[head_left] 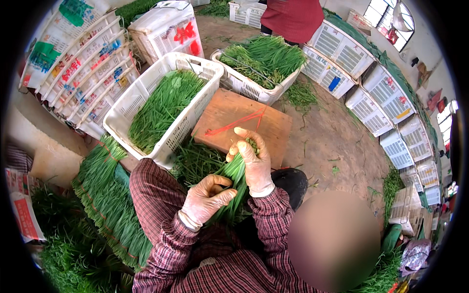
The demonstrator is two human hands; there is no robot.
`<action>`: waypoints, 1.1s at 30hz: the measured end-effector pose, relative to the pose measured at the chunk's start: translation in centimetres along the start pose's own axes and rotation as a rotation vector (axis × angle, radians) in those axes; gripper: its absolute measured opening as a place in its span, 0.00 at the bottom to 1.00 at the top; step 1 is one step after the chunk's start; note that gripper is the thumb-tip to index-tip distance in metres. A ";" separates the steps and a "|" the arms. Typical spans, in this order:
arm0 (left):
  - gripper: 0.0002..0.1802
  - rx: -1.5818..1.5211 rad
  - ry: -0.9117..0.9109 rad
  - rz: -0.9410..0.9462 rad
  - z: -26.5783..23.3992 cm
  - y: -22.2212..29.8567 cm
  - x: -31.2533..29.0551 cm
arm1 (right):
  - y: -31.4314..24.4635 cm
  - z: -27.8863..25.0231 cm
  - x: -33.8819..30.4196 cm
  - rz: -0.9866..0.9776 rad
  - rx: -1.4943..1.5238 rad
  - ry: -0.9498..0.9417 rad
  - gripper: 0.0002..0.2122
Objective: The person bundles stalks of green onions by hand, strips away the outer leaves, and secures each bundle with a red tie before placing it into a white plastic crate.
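Both my hands wear pale gloves and hold one bunch of long green stalks [236, 172] in front of my plaid sleeves. My right hand [251, 161] pinches the bunch near its budded top end. Lower down, my left hand [207, 198] wraps around the middle of the bunch. Loose stalks [195, 161] lie just beyond the hands, against a wooden board [244, 110] that carries thin red ties [233, 125].
A white plastic crate [146, 83] full of stalks stands left of the board, a second one [254, 88] behind it. Tied bunches [105, 195] are stacked at my left. Empty white crates [371, 83] line both sides. A person in red [293, 17] stands at the back.
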State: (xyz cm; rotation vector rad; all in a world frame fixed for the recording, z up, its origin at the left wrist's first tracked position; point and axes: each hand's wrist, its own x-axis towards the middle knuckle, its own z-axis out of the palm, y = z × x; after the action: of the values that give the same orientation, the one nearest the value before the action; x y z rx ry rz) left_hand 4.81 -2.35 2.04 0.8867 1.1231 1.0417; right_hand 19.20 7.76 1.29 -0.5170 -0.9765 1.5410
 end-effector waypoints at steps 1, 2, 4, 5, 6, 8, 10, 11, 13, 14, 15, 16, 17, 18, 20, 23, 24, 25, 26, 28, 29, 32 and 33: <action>0.13 0.148 0.041 -0.010 0.1 -0.1 0.1 | 0.1 0.1 0.0 -0.001 -0.001 0.009 0.17; 0.11 0.181 0.040 0.019 0.1 -0.3 0.3 | 0.2 0.3 -0.1 -0.002 -0.001 0.018 0.18; 0.08 0.242 0.054 0.068 0.1 -0.4 0.4 | 0.3 0.1 -0.1 0.005 -0.011 0.019 0.19; 0.07 0.271 0.068 0.088 0.1 -0.2 0.4 | 0.4 0.1 -0.1 0.014 -0.025 0.015 0.20; 0.05 0.299 0.084 0.108 0.1 0.1 0.4 | 0.4 0.1 0.0 0.023 -0.039 0.010 0.20; 0.05 0.382 0.082 0.140 0.1 0.9 0.2 | 0.5 0.0 -0.2 0.042 -0.064 0.003 0.21; 0.04 0.436 0.081 0.188 -0.2 0.7 0.1 | 0.6 -0.1 -0.2 0.057 -0.088 -0.015 0.21; 0.04 0.382 0.061 0.145 -0.4 0.6 0.1 | 0.7 -0.2 -0.2 0.061 -0.069 -0.023 0.21; 0.06 0.273 0.021 0.060 -0.7 0.3 0.3 | 0.9 -0.3 -0.1 0.070 -0.033 -0.038 0.22; 0.06 0.257 0.003 0.041 -0.7 0.0 0.4 | 0.8 -0.3 -0.2 0.089 -0.041 -0.033 0.21; 0.06 0.222 -0.003 0.033 -0.7 -0.2 0.6 | 0.9 -0.2 -0.2 0.095 -0.047 -0.032 0.21; 0.06 0.186 -0.010 0.026 -0.6 -0.5 0.8 | 1.0 -0.1 -0.3 0.101 -0.055 -0.031 0.21; 0.06 0.150 -0.018 0.018 -0.5 -0.6 0.8 | 1.1 -0.1 -0.3 0.106 -0.063 -0.030 0.21; 0.05 0.188 -0.024 0.029 -0.6 -0.4 0.9 | 1.0 0.0 -0.2 0.114 -0.064 -0.024 0.21; 0.05 0.221 -0.017 0.034 -0.4 -0.2 0.9 | 0.8 0.2 -0.3 0.134 -0.069 -0.007 0.20; 0.04 0.297 -0.017 0.034 -0.5 -0.5 1.2 | 0.9 0.3 -0.3 0.144 -0.083 -0.019 0.20; 0.04 0.327 -0.019 0.033 -0.6 -0.6 1.2 | 0.9 0.2 -0.4 0.160 -0.076 -0.031 0.21; 0.04 0.330 -0.019 0.034 -0.7 -0.6 1.2 | 0.9 0.0 -0.4 0.174 -0.071 -0.044 0.22; 0.04 0.332 -0.018 0.035 -0.7 -0.6 1.1 | 1.0 -0.2 -0.5 0.187 -0.066 -0.058 0.23; 0.03 0.316 -0.029 0.046 -1.1 -0.7 1.0 | 1.3 -0.5 -0.6 0.239 -0.042 -0.093 0.23; 0.03 0.248 -0.052 0.037 -1.4 -0.6 1.0 | 1.3 -0.6 -0.7 0.265 -0.028 -0.111 0.24; 0.04 0.090 -0.106 0.019 -1.8 -0.6 0.9 | 1.4 -0.9 -0.6 0.300 0.017 -0.136 0.24; 0.04 0.094 -0.104 0.024 -1.9 -0.6 1.0 | 1.6 -1.0 -0.5 0.306 0.028 -0.145 0.24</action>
State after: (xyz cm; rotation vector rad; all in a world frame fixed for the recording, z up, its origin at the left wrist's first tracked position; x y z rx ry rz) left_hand 3.16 -1.51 0.80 1.0201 1.0831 0.9574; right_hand 19.17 7.60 -0.66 -0.5600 -1.0187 1.8841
